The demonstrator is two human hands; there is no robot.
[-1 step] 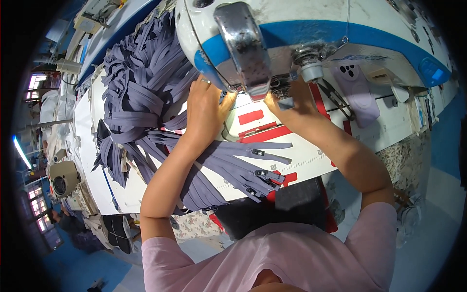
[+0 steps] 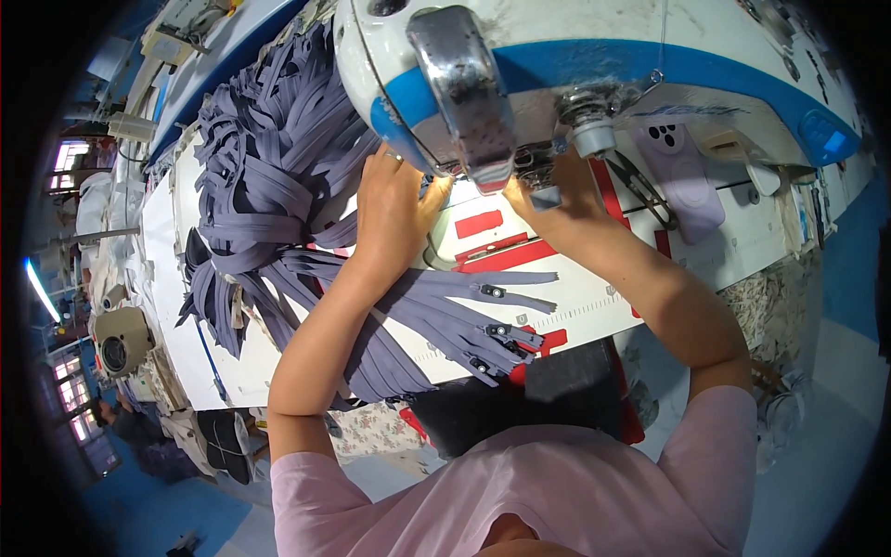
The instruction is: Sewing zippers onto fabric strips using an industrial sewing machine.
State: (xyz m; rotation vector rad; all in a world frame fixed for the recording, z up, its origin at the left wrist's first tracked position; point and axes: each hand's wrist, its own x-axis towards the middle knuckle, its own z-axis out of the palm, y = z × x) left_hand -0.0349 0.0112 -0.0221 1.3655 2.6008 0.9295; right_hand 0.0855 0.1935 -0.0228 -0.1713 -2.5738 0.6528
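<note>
My left hand point(image 2: 390, 200), with a ring on one finger, rests on the white bed of a sewing machine point(image 2: 575, 70), left of its needle area. Its thumb and fingers bend together at a small dark piece; I cannot make out what it is. My right hand point(image 2: 563, 197) reaches in from the other side, partly behind the machine's head parts. Its thumb points at the needle area, and its other fingers are mostly hidden. A lamp lights the spot between both hands. Grey-purple zippers point(image 2: 399, 306) with dark sliders run under my left forearm toward the bed's front edge.
A big heap of grey-purple zippers point(image 2: 255, 176) covers the left of the table. Black scissors point(image 2: 640, 190) and a lilac phone point(image 2: 682, 176) lie to the right. Red tape strips point(image 2: 506, 255) mark the bed point(image 2: 594, 278). A black pad point(image 2: 566, 385) sits below its front edge.
</note>
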